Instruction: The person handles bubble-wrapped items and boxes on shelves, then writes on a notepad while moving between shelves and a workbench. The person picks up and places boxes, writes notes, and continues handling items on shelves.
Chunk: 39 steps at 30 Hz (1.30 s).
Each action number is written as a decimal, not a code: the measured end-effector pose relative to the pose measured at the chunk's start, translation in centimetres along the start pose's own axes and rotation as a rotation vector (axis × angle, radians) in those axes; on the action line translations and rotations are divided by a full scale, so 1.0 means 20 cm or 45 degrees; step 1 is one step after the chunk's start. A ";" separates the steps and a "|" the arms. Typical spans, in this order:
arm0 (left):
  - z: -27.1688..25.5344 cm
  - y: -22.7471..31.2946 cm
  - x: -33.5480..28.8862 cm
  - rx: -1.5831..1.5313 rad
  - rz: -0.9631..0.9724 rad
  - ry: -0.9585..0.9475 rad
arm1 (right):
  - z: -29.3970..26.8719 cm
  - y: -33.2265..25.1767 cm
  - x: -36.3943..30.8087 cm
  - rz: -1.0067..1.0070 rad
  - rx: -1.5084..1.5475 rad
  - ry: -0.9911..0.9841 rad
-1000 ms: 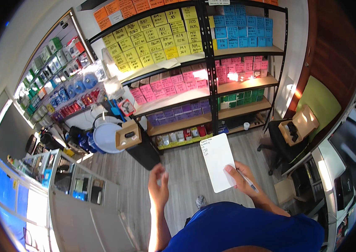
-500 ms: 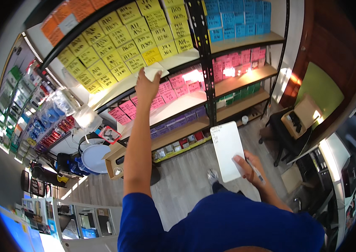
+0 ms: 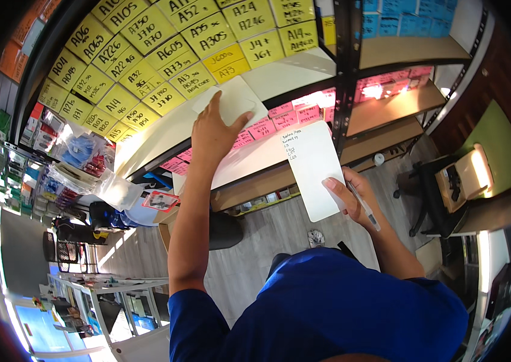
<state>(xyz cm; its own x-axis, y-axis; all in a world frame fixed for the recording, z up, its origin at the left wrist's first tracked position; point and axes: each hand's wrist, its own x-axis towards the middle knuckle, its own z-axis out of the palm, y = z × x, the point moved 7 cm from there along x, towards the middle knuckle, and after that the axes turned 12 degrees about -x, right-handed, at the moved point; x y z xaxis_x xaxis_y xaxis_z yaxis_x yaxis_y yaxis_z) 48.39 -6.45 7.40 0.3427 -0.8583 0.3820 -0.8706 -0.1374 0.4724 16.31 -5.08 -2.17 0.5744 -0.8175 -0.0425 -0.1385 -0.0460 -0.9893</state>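
Note:
My left hand [image 3: 214, 130] reaches up to the shelf, its thumb and fingers spread over a plain white box [image 3: 242, 99]. The box juts past the shelf's front edge, just below the yellow-labelled boxes [image 3: 174, 51]. The hand touches it; whether it bears any of its weight I cannot tell. In my right hand [image 3: 355, 196] is a white board [image 3: 312, 175], thumb on its face and fingers behind. It is a thin rounded rectangle with a short handwritten list near its top. A pen [image 3: 364, 208] with a clear barrel sits between the same hand's fingers.
Pink-labelled boxes [image 3: 267, 125] line the shelf below, and blue-labelled ones [image 3: 409, 24] the bay to the right. A black upright post [image 3: 346, 54] parts the bays. A black chair [image 3: 424, 199] carries an open carton [image 3: 475, 175]. Bagged goods [image 3: 116, 192] hang at left.
The shelf looks closer and larger as my view has moved toward it. More of the white box shows beyond the shelf edge. My right hand has brought the board nearer the shelf.

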 end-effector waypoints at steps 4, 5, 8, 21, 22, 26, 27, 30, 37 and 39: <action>-0.03 -0.01 0.01 0.059 0.031 0.017 | 0.09 -0.01 0.16 -0.021 0.013 -0.009; -0.04 0.00 0.02 0.036 0.019 -0.002 | 0.10 -0.02 0.19 -0.010 0.005 -0.001; -0.12 0.04 0.04 -0.078 0.288 0.173 | 0.16 -0.02 0.23 0.007 0.034 0.052; -0.28 -0.26 -0.09 -0.013 0.536 -0.101 | 0.20 -0.13 0.26 -0.043 0.041 0.157; -0.26 -0.26 -0.11 0.007 0.526 -0.127 | 0.21 -0.14 0.26 -0.038 0.042 0.164; -0.26 -0.25 -0.19 -0.085 0.452 -0.076 | 0.26 -0.17 0.29 -0.052 0.047 0.115; -0.27 -0.23 -0.20 -0.150 0.440 -0.023 | 0.28 -0.18 0.30 -0.048 0.041 0.102; -0.25 -0.16 -0.31 -0.163 0.578 0.044 | 0.33 -0.22 0.33 -0.048 0.025 0.038; -0.22 -0.25 -0.34 -0.198 0.355 0.174 | 0.38 -0.30 0.36 -0.081 0.059 -0.016; -0.20 -0.28 -0.30 -0.087 0.310 0.165 | 0.35 -0.29 0.36 -0.086 0.081 0.015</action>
<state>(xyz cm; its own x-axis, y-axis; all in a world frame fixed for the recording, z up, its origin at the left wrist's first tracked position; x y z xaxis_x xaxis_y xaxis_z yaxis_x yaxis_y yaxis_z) 52.62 1.46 5.65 0.1728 -0.7910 0.5869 -0.9084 0.1024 0.4054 26.91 -6.71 2.34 0.5709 -0.8206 0.0262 -0.0482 -0.0653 -0.9967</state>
